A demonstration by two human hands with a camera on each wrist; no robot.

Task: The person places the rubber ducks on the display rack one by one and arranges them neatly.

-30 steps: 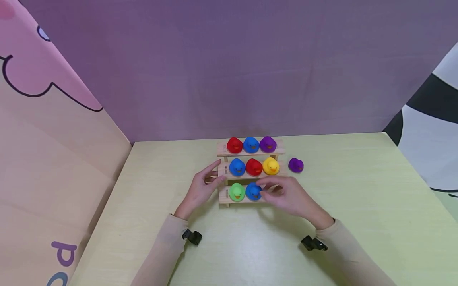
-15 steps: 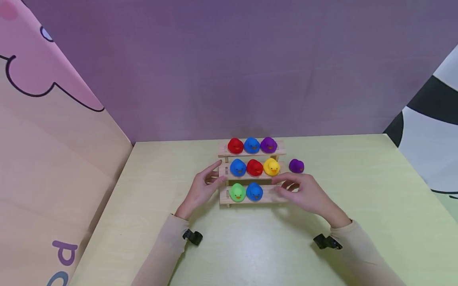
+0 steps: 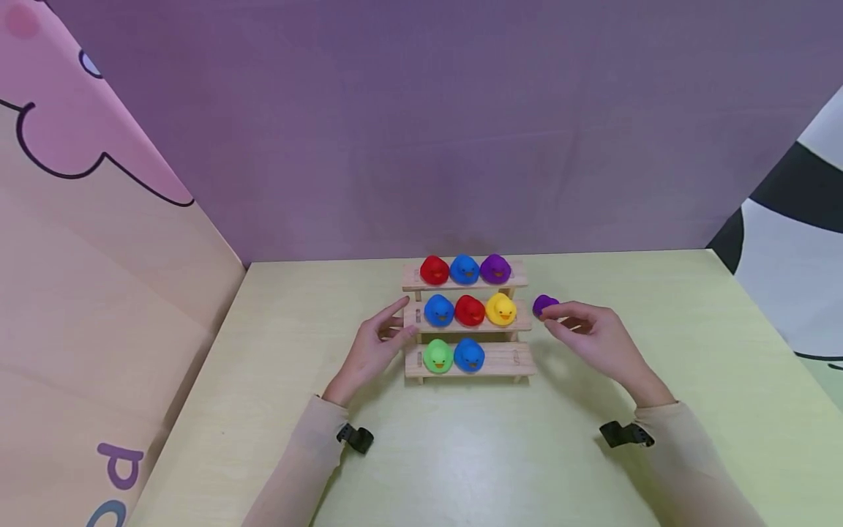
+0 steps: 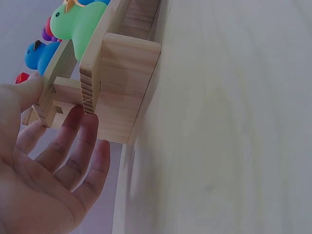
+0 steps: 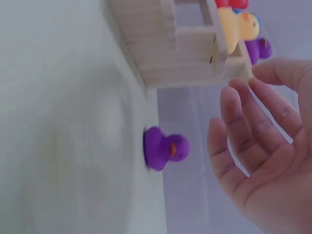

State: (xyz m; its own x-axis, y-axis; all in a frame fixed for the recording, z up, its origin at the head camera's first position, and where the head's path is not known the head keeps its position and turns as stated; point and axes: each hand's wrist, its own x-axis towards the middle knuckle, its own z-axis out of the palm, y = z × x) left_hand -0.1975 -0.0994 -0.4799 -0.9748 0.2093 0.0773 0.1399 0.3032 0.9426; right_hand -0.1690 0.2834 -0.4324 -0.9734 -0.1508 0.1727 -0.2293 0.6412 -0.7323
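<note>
A three-step wooden stand [image 3: 520, 359] holds rubber ducks. My left hand [image 3: 372, 355] grips the left end of its middle step, thumb [image 4: 31, 90] at the front edge and index finger behind. On the bottom step sit a green duck [image 3: 437, 356] and a blue duck [image 3: 470, 355]. A blue duck [image 3: 439, 310], a red duck [image 3: 470, 311] and a yellow duck [image 3: 501, 309] fill the middle step. My right hand [image 3: 593, 337], fingers spread and holding nothing, hovers close to a loose purple duck [image 5: 158, 148] standing on the table right of the stand.
The top step carries a red duck [image 3: 435, 270], a blue duck [image 3: 465, 269] and a purple duck [image 3: 495, 269]. A purple partition [image 3: 448, 132] rises behind the pale table [image 3: 421, 468], with printed panels at both sides.
My right hand has left the blue duck on the bottom step and moved right, over to the loose purple duck. The left hand stays at the stand's end.
</note>
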